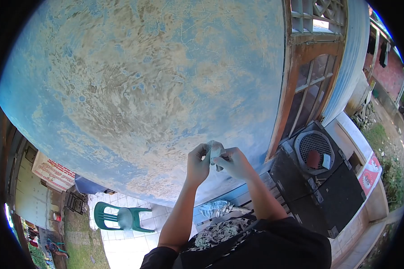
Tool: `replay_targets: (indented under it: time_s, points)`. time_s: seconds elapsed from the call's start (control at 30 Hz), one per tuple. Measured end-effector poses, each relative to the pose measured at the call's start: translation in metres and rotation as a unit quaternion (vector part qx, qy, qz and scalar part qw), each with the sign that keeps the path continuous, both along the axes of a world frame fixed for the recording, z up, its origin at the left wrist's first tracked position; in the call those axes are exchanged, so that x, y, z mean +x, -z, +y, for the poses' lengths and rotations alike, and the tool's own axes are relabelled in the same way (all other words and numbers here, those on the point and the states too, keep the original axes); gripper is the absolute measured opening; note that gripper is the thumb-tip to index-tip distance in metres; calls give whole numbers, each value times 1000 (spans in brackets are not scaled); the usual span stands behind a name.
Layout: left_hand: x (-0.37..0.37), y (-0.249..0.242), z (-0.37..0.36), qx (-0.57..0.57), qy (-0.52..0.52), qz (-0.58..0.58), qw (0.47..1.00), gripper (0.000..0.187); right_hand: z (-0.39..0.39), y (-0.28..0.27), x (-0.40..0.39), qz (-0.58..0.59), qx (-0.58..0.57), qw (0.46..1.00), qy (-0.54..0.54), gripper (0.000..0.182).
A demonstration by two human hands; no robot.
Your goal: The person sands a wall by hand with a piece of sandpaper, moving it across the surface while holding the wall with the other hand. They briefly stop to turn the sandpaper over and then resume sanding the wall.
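In front of the wall, my two hands come together around a small pale grey-green piece [216, 151] that looks folded or crumpled. My left hand [198, 162] is closed on its left side, fingers bent in a pinch. From the right, my right hand [234, 164] grips the same piece between thumb and fingers. What the piece is made of I cannot tell. Behind it rises a blue wall [166, 80] with worn, scratched paint and wide beige-brown patches.
A green plastic chair [106, 216] stands on white tiles at lower left. Crumpled plastic [215, 208] lies below my hands. On the right are a wooden window frame [296, 58] and a black speaker box [339, 197] with a red and a pale piece on its round grille.
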State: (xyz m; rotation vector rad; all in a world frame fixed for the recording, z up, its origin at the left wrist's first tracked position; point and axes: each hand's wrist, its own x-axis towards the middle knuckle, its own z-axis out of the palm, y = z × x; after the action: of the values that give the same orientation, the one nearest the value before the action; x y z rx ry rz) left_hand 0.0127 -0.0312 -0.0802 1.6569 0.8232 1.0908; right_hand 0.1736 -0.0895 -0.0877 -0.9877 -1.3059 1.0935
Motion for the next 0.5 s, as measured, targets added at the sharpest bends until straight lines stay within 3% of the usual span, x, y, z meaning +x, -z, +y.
replay_targets:
  time_s: [0.1, 0.2, 0.27, 0.4, 0.47, 0.5]
  points:
    - [-1, -2, -3, -5, 13, 32, 999, 12, -2, 5, -1, -29, -9, 999, 23, 23]
    - [-10, -2, -3, -5, 39, -2, 999, 9, -3, 8, 10, -53, 61, 996, 45, 25]
    - [-17, -14, -9, -29, 38, -62, 997, 8, -2, 5, 23, -116, 32, 976, 179, 26]
    - [-8, -13, -19, 25, 32, -8, 999, 8, 1, 16, 26, -130, -8, 977, 166, 23]
    - [-12, -8, -10, -7, -11, -11, 1000, 8, 14, 42, 21, 65, 23, 992, 103, 19]
    - [-13, -7, -6, -42, -55, -18, 997, 12, 10, 35, 14, 67, 27, 992, 105, 19]
